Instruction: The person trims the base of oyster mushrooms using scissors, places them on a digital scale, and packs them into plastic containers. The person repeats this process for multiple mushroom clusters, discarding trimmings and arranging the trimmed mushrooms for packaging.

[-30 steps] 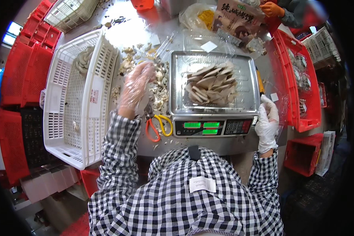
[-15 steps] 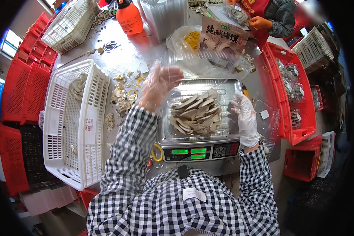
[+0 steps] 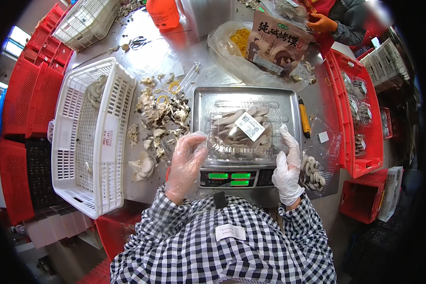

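Note:
A clear plastic container [image 3: 234,144] of pale, layered mushrooms, now covered by a lid with a white label [image 3: 249,126], sits on the steel pan of a digital scale [image 3: 235,178]. My left hand [image 3: 187,163], in a clear plastic glove, has its fingers curled at the container's left edge. On the opposite side my right hand [image 3: 287,168], in a white glove, grips the container's edge. Right of the scale lie a yellow-handled tool [image 3: 304,118] and another open container of small mushrooms [image 3: 313,170]; loose mushroom pieces [image 3: 168,106] cover the steel left of it.
A white slatted crate [image 3: 59,151] flanks my left; a red crate [image 3: 364,161] of packs, my right. Beyond stand an orange bottle [image 3: 163,14], a bag of yellow bands [image 3: 225,47] and a printed bag [image 3: 279,33]. A co-worker's orange-gloved hand [image 3: 322,23] is at back right.
The clear lid, held above the scale half a second ago, now covers the mushrooms. My left hand has come down and toward me; my right hand has closed in on the container's side.

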A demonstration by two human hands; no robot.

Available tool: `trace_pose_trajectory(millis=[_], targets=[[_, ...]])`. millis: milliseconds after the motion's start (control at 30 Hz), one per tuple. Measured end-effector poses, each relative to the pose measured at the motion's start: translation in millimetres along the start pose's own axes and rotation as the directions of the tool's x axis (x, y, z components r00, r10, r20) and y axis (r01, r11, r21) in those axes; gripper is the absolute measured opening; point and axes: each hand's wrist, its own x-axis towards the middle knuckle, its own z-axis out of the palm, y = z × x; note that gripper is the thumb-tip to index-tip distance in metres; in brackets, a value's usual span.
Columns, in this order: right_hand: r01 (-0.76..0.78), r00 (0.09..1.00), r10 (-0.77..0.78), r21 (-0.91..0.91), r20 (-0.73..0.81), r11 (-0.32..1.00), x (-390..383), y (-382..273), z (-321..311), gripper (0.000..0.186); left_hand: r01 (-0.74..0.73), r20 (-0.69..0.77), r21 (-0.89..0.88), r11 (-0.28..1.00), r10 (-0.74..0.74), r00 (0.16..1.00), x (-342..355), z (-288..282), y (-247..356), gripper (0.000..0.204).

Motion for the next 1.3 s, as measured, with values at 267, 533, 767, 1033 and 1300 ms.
trace_pose_trajectory(millis=[267,533,767,1033,1300], targets=[[-0.562,0.815,0.564,0.409,0.129,0.719,-16.4,3.5,2.5,0.043,0.435,0.169,-0.395,0.809,-0.401,0.900,0.0,-9.9,-1.6,0.044],[-0.773,0.635,0.632,0.375,0.445,0.512,-4.2,8.9,-20.5,0.025,0.490,0.250,-0.415,0.767,-0.422,0.872,6.1,-12.9,2.6,0.019],[-0.668,0.736,0.569,0.257,0.366,0.699,34.2,23.1,-32.4,0.023,0.590,0.361,-0.178,0.788,-0.505,0.784,-12.6,13.5,21.0,0.027],[-0.626,0.780,0.579,0.309,0.238,0.716,112.7,61.4,-32.1,0.021,0.261,-0.065,0.610,0.748,-0.281,0.957,108.0,-82.1,25.2,0.018],[-0.590,0.798,0.535,0.181,0.278,0.787,135.2,47.1,3.5,0.020,0.204,-0.152,0.973,0.112,-0.357,0.921,251.2,-162.9,-72.2,0.022]])
